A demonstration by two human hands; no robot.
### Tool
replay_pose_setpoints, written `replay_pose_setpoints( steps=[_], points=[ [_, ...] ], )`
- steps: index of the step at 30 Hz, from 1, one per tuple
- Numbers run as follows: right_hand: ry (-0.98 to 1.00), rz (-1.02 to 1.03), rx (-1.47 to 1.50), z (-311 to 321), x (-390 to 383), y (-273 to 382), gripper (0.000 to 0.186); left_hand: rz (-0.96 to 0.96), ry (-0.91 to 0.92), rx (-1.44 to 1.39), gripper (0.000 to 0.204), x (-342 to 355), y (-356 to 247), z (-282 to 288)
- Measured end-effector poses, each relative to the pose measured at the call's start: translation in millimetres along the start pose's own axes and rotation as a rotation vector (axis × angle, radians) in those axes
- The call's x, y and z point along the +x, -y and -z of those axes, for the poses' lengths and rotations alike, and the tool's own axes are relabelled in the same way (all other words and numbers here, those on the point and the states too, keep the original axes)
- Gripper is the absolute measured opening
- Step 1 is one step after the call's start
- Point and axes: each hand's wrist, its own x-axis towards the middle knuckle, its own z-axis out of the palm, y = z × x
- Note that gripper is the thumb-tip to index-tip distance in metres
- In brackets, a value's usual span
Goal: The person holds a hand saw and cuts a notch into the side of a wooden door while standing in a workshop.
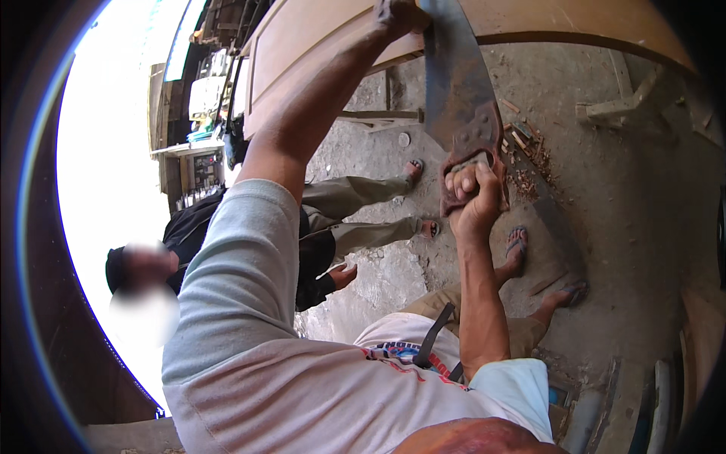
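Note:
My right hand (476, 193) is wrapped round the worn reddish-brown handle (493, 129) of a handsaw. The wide, rust-stained saw blade (457, 79) points away from me and reaches the top of the view, where it crosses the edge of a brown wooden panel (310, 53) with grooves like a door's. My left arm stretches far forward, and my left hand (401, 15) is at the panel beside the blade. The top of the picture cuts that hand off, so its fingers are mostly hidden. Where the saw's teeth meet the wood cannot be made out.
A person (204, 227) in a dark jacket stands at my left, feet near the saw. Wood offcuts and shavings (533, 155) litter the concrete floor right of the handle. A wooden trestle (620, 106) stands at the far right. Timber pieces (620, 401) lie at the lower right.

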Motion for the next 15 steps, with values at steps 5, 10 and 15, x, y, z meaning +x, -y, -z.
replay_pose_setpoints(
  steps=[5,10,15],
  points=[
    [-0.006,0.004,-0.088,36.4,-48.0,-13.2,0.028,-0.026,-0.021,-0.043,0.052,-16.9,-15.5,49.9],
    [0.032,0.128,-0.055,3.2,56.7,0.5,0.03,0.059,-0.009,-0.284,0.051,16.0,-33.6,11.4],
    [-0.025,-0.006,-0.056,34.8,-28.3,-5.2,0.023,-0.258,-0.121,0.029,0.104,-10.6,80.3,-7.5]
  ],
)
